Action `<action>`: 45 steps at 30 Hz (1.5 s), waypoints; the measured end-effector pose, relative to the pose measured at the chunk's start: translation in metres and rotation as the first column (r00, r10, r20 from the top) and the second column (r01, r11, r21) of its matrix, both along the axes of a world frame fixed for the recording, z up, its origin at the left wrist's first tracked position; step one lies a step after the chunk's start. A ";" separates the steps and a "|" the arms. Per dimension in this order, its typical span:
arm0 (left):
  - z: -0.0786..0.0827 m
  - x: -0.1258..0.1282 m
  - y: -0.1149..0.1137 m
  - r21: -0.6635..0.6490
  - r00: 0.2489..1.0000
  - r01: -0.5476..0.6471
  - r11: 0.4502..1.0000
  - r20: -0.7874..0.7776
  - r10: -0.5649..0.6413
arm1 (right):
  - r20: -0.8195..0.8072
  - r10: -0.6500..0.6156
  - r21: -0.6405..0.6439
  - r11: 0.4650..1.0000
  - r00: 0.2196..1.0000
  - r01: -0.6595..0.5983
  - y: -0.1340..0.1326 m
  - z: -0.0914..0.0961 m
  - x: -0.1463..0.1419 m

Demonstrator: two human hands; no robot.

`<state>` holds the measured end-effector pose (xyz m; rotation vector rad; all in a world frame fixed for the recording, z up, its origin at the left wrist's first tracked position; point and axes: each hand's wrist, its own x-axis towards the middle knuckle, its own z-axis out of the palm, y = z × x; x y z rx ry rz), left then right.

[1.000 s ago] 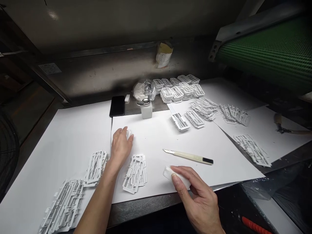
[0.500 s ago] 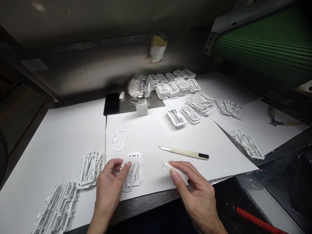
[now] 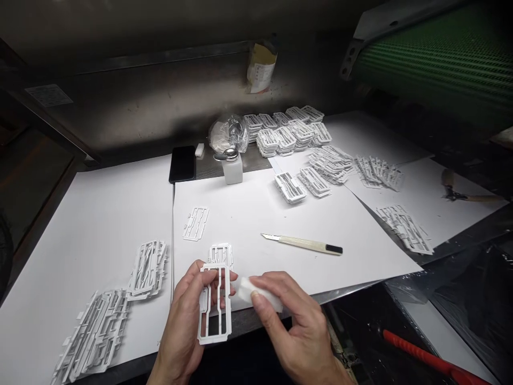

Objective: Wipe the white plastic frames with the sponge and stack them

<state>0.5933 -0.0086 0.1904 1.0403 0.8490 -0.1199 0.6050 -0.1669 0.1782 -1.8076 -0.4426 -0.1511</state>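
Note:
My left hand point(image 3: 182, 315) grips a white plastic frame point(image 3: 214, 339) with long slots, held up over the table's front edge. Thumb and fingers pinch its upper left part. In my right hand point(image 3: 298, 331) is a soft white pad point(image 3: 245, 289); whether it is sponge or folded cloth I cannot tell. The pad is just right of the frame, with a small gap between. Behind the held frame lie more frames point(image 3: 221, 248), partly hidden. One single frame point(image 3: 196, 223) lies flat farther back. A craft knife point(image 3: 304, 244) rests on the white paper, blade pointing left.
Untidy piles of frames point(image 3: 94, 337) lie at the left. Neat stacks point(image 3: 286, 136) stand at the back, with pliers point(image 3: 460, 193) far right. A phone point(image 3: 182, 164), a plastic bag point(image 3: 228, 133) and a white block point(image 3: 233, 172) bearing a spoon-like metal piece sit behind.
My left hand has lifted a frame off the small pile and brought it nearer to me. My right hand has moved left with the pad, close to the frame.

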 end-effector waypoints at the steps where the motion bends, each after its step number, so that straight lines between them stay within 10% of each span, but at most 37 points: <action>1: 0.000 0.000 -0.001 -0.014 1.000 -0.016 1.000 0.011 0.017 | 0.003 0.030 0.019 0.999 1.000 -0.030 0.004 0.000 -0.001; 11: 0.002 0.004 -0.001 -0.024 0.996 -0.089 0.996 0.016 0.089 | 0.178 0.354 -0.230 0.922 0.918 -0.311 -0.006 -0.013 -0.024; 17: 0.005 0.003 -0.005 -0.052 0.999 -0.048 0.997 0.018 0.049 | 0.170 0.199 -0.119 0.976 0.965 -0.180 0.003 -0.004 -0.011; 30: 0.005 0.006 -0.007 -0.077 0.998 -0.053 0.996 0.029 0.056 | 0.117 0.224 -0.103 0.972 0.968 -0.212 -0.005 0.002 -0.003; 35: 0.005 0.008 -0.005 -0.063 0.996 -0.089 0.994 0.001 0.089 | 0.112 0.425 -0.251 0.887 0.898 -0.388 -0.012 0.005 -0.008; 45: 0.005 0.007 -0.005 -0.199 0.996 -0.073 0.977 -0.061 0.062 | 0.106 0.354 -0.173 0.927 0.929 -0.333 -0.008 0.006 -0.007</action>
